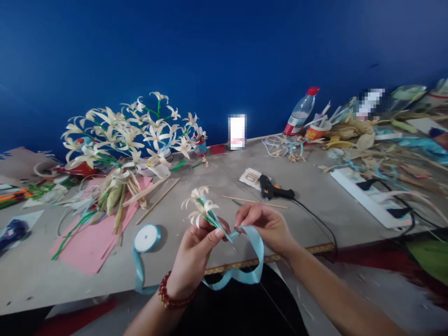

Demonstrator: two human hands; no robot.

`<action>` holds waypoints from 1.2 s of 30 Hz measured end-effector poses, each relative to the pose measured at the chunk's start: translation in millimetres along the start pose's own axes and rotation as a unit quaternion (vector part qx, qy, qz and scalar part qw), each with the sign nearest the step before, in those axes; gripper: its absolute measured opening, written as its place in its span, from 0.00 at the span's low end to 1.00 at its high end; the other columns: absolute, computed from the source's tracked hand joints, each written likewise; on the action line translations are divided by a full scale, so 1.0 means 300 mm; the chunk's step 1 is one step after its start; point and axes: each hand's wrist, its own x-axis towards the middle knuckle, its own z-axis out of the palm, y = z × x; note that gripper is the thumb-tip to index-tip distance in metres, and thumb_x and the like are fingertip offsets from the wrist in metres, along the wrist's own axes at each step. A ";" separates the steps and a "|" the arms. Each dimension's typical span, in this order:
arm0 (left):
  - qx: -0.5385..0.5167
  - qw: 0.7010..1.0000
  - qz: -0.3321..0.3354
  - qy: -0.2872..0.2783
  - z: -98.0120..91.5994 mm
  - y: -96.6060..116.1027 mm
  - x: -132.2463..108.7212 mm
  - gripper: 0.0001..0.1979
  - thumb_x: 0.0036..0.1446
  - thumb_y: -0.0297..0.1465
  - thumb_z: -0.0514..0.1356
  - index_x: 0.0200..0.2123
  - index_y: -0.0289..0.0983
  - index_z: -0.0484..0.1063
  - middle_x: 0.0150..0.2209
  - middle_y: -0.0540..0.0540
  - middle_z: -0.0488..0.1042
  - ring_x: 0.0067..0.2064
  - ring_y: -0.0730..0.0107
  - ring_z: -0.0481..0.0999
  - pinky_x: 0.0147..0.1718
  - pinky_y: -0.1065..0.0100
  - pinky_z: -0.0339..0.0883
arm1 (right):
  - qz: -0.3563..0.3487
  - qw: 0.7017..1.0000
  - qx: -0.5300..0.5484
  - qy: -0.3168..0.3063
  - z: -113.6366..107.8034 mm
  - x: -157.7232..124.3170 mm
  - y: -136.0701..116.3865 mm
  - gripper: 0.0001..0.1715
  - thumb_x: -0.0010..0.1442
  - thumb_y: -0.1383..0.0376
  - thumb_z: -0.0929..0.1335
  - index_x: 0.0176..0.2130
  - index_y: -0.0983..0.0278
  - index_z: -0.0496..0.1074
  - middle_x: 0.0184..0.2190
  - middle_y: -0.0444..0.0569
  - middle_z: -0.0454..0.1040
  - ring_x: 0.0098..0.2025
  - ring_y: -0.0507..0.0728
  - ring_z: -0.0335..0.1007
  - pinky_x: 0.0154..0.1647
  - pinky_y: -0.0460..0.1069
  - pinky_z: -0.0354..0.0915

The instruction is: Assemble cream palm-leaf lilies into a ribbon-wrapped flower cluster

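My left hand point(201, 245) is closed round the green and blue stems of a small bunch of cream husk flowers point(201, 205), whose heads point up and away. Beside it, my right hand point(264, 226) pinches a light blue ribbon point(257, 254) close to the stem ends. From there the ribbon loops down past the table edge. A ribbon roll point(146, 238) lies on the table left of my hands, with its loose end hanging over the front. My fingers hide just where ribbon and stems meet.
Ahead lies a black glue gun point(275, 188) beside thin sticks point(255, 201), its cord trailing right. A white power strip point(371, 198) sits at right. Tall husk flowers point(133, 126) stand at back left, behind pink paper point(91, 245). A red-capped bottle point(301, 112) leans near the wall.
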 end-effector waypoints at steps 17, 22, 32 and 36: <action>-0.102 0.995 0.006 0.012 0.011 -0.044 0.017 0.06 0.51 0.32 0.69 0.30 0.37 0.76 0.31 0.48 0.70 0.37 0.67 0.69 0.42 0.66 0.63 | 0.117 0.965 0.208 0.107 0.095 -0.042 0.094 0.17 0.46 0.67 0.79 0.26 0.64 0.68 0.27 0.41 0.75 0.26 0.49 0.71 0.28 0.44 0.67; -0.102 0.995 0.017 0.003 0.020 -0.043 0.015 0.06 0.51 0.32 0.69 0.28 0.37 0.76 0.29 0.49 0.68 0.37 0.67 0.68 0.41 0.64 0.64 | 0.144 0.947 0.253 0.138 0.131 -0.052 0.093 0.19 0.43 0.69 0.80 0.24 0.64 0.68 0.24 0.39 0.74 0.23 0.47 0.67 0.26 0.43 0.65; -0.149 0.988 -0.044 -0.002 0.011 -0.051 0.021 0.08 0.47 0.31 0.72 0.28 0.34 0.77 0.39 0.46 0.69 0.34 0.72 0.67 0.33 0.69 0.64 | 0.160 0.933 0.264 0.185 0.179 -0.084 0.134 0.19 0.42 0.65 0.81 0.23 0.64 0.69 0.23 0.40 0.75 0.24 0.49 0.68 0.27 0.45 0.64; -0.172 0.983 -0.061 -0.008 0.002 -0.063 0.016 0.07 0.48 0.30 0.72 0.27 0.35 0.77 0.37 0.47 0.70 0.30 0.76 0.65 0.31 0.71 0.63 | 0.149 0.936 0.254 0.194 0.196 -0.092 0.142 0.19 0.41 0.64 0.81 0.23 0.63 0.70 0.23 0.40 0.74 0.24 0.50 0.68 0.27 0.45 0.65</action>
